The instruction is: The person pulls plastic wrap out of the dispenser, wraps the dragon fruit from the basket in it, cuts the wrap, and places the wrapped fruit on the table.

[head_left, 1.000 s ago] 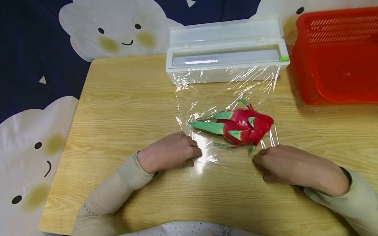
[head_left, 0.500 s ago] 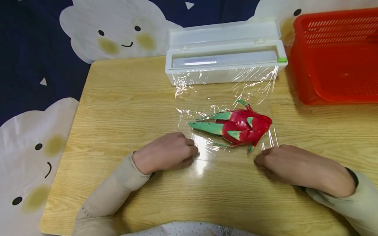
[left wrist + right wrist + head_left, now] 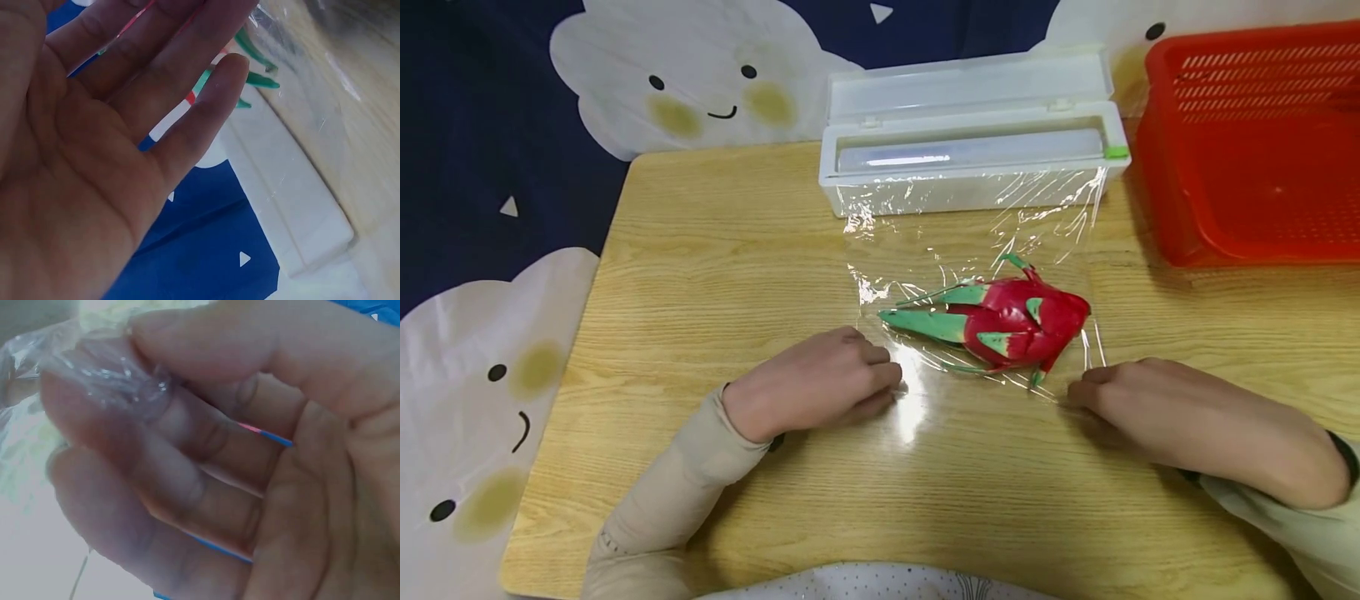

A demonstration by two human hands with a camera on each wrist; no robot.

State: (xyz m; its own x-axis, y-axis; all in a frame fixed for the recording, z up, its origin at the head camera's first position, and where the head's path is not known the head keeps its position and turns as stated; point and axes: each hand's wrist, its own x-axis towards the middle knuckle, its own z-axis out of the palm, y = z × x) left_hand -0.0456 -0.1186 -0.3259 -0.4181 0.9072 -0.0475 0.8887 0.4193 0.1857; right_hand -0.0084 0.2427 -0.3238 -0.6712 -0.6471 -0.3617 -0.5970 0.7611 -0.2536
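Observation:
A sheet of clear cling film (image 3: 910,250) runs from a white dispenser box (image 3: 977,154) towards me. A red dragon fruit (image 3: 1018,321) with green leaf tips lies on its side, apparently on top of the film. My left hand (image 3: 820,379) pinches the film's near left corner; its fingertips run out of the left wrist view, where the palm (image 3: 81,162) shows. At the near right corner my right hand (image 3: 1202,417) pinches the film, which bunches between thumb and fingers (image 3: 206,469) in the right wrist view. The film's near edge stretches between both hands.
The dispenser's lid (image 3: 970,83) stands up at the back, with the film roll (image 3: 970,150) inside. A red plastic basket (image 3: 1187,192) sits at the back right. Cloud-patterned cloth (image 3: 700,75) hangs behind the wooden table (image 3: 700,250).
My right hand has moved to the right, and my left hand slightly left. The film's near edge now shows as a tighter line close to the dragon fruit, which stays in place.

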